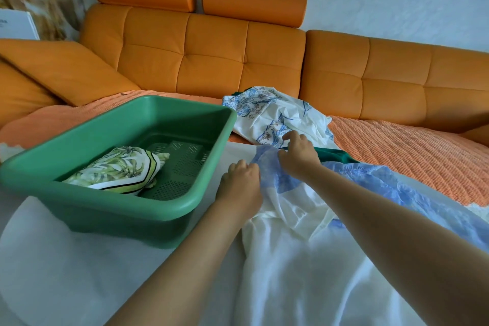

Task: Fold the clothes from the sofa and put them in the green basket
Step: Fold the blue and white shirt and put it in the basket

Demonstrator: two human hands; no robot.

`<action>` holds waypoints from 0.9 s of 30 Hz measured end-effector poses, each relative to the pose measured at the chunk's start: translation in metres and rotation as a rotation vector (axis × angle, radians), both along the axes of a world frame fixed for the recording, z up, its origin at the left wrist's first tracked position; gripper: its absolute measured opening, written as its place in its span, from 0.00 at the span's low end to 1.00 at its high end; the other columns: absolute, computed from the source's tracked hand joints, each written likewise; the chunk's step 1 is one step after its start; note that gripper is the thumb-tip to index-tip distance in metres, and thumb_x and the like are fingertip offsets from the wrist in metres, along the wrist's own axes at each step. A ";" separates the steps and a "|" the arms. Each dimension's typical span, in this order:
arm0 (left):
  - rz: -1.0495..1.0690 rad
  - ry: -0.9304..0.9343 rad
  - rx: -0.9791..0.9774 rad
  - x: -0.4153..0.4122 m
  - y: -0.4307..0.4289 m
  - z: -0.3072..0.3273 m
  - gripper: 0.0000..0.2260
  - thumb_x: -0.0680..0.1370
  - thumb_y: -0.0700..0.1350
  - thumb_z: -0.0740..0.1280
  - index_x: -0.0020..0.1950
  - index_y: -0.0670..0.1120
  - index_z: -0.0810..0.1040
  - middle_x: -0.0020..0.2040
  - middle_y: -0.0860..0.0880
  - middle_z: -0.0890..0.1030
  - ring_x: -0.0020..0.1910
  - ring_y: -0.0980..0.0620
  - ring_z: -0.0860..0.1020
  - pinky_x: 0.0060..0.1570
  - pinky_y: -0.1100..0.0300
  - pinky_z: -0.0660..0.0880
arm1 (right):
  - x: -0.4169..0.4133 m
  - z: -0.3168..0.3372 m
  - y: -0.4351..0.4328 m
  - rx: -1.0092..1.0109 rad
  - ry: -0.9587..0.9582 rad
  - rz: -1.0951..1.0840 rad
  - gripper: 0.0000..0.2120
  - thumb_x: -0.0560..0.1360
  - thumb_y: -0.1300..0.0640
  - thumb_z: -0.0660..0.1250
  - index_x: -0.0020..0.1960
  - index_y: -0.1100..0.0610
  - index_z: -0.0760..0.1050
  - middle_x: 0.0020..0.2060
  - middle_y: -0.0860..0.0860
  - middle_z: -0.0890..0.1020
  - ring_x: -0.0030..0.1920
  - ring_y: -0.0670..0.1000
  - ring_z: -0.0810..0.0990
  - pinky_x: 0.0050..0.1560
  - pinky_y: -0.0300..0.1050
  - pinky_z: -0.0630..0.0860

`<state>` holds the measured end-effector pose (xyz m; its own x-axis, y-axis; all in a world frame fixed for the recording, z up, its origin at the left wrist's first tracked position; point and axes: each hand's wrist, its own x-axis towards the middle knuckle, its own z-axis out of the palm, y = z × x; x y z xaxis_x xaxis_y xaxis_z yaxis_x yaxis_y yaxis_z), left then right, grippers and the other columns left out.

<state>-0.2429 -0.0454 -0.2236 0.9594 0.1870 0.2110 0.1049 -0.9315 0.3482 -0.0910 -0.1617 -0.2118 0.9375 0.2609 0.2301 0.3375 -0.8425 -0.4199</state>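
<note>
Because the thin white-and-blue garment point(291, 259) apparently needs squaring for folding, the left hand point(239, 185) and right hand point(299, 156) pinch its far edge, close together, on the white surface point(79, 272). Beside it, the green plastic basket point(119, 219) holds one folded leaf-print cloth point(119, 169).

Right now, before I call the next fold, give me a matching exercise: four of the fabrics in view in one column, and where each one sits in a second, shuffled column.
Things:
1. leaf-print garment
2. white-and-blue garment
3. blue-floral garment
4. dark green garment

Places:
A. heaped on the sofa seat
B. mostly covered, a strip showing by the right hand
C. folded in the green basket
D. gripped by the left hand and the right hand

Pairs: 1-C, 2-D, 3-A, 4-B.
</note>
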 end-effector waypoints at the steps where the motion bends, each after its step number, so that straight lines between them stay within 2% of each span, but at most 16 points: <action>1: 0.001 0.006 0.023 0.002 -0.002 -0.001 0.14 0.80 0.38 0.58 0.64 0.43 0.71 0.63 0.43 0.71 0.63 0.42 0.69 0.60 0.52 0.69 | -0.007 0.002 -0.011 0.004 -0.023 0.046 0.18 0.74 0.58 0.61 0.64 0.51 0.71 0.60 0.54 0.73 0.61 0.57 0.73 0.58 0.50 0.72; 4: 0.005 -0.001 0.080 0.007 -0.009 -0.003 0.16 0.79 0.38 0.58 0.66 0.44 0.70 0.64 0.43 0.70 0.64 0.43 0.68 0.60 0.53 0.68 | -0.031 0.011 -0.045 -0.046 0.015 0.212 0.21 0.68 0.67 0.60 0.53 0.46 0.76 0.54 0.47 0.75 0.55 0.51 0.76 0.47 0.42 0.71; 6: -0.003 -0.012 0.099 0.008 -0.016 -0.003 0.17 0.78 0.37 0.58 0.66 0.44 0.69 0.63 0.43 0.69 0.63 0.42 0.68 0.58 0.54 0.68 | -0.048 0.016 -0.068 -0.107 0.116 0.310 0.24 0.68 0.69 0.59 0.51 0.42 0.76 0.55 0.45 0.75 0.53 0.48 0.76 0.47 0.39 0.72; 9: -0.032 -0.032 0.072 0.009 -0.024 -0.003 0.19 0.77 0.36 0.59 0.68 0.46 0.68 0.64 0.44 0.69 0.63 0.43 0.68 0.57 0.54 0.68 | -0.064 0.017 -0.100 -0.288 0.207 0.392 0.27 0.69 0.65 0.62 0.58 0.37 0.75 0.60 0.45 0.71 0.58 0.47 0.70 0.55 0.43 0.71; 12: -0.073 -0.054 0.041 0.009 -0.029 -0.004 0.23 0.77 0.34 0.59 0.71 0.46 0.66 0.66 0.44 0.68 0.64 0.43 0.67 0.58 0.54 0.68 | -0.074 0.012 -0.123 -0.331 0.180 0.443 0.29 0.70 0.61 0.69 0.65 0.36 0.74 0.64 0.45 0.70 0.64 0.47 0.66 0.64 0.41 0.63; 14: -0.103 -0.075 0.024 0.009 -0.032 -0.004 0.24 0.76 0.33 0.59 0.72 0.46 0.66 0.68 0.44 0.68 0.65 0.43 0.67 0.57 0.54 0.67 | -0.075 0.008 -0.131 -0.339 0.162 0.472 0.28 0.71 0.60 0.70 0.66 0.37 0.75 0.67 0.46 0.69 0.66 0.48 0.65 0.63 0.36 0.58; 18: -0.118 -0.060 0.044 0.011 -0.035 -0.008 0.22 0.78 0.35 0.59 0.73 0.45 0.65 0.71 0.44 0.67 0.67 0.42 0.65 0.60 0.54 0.67 | -0.069 0.004 -0.137 -0.347 0.178 0.498 0.29 0.71 0.59 0.71 0.68 0.38 0.74 0.69 0.46 0.68 0.69 0.48 0.66 0.64 0.35 0.59; 22: -0.158 -0.031 0.033 0.012 -0.034 -0.014 0.25 0.80 0.38 0.61 0.77 0.46 0.60 0.74 0.45 0.63 0.72 0.44 0.61 0.65 0.55 0.63 | -0.064 0.004 -0.137 -0.328 0.146 0.495 0.25 0.70 0.59 0.73 0.62 0.38 0.79 0.65 0.43 0.71 0.61 0.44 0.71 0.59 0.35 0.65; 25: -0.184 -0.036 0.016 0.013 -0.032 -0.018 0.26 0.80 0.38 0.61 0.78 0.45 0.58 0.75 0.45 0.62 0.73 0.45 0.60 0.67 0.57 0.59 | -0.065 0.005 -0.135 -0.290 0.062 0.470 0.12 0.74 0.55 0.72 0.54 0.41 0.83 0.61 0.40 0.77 0.56 0.43 0.77 0.54 0.40 0.73; 27: -0.185 -0.039 -0.002 0.013 -0.030 -0.021 0.27 0.80 0.39 0.63 0.78 0.45 0.58 0.76 0.45 0.62 0.74 0.45 0.60 0.69 0.58 0.58 | -0.066 0.006 -0.135 -0.256 0.019 0.442 0.09 0.74 0.54 0.70 0.50 0.42 0.84 0.59 0.39 0.78 0.54 0.43 0.78 0.51 0.41 0.74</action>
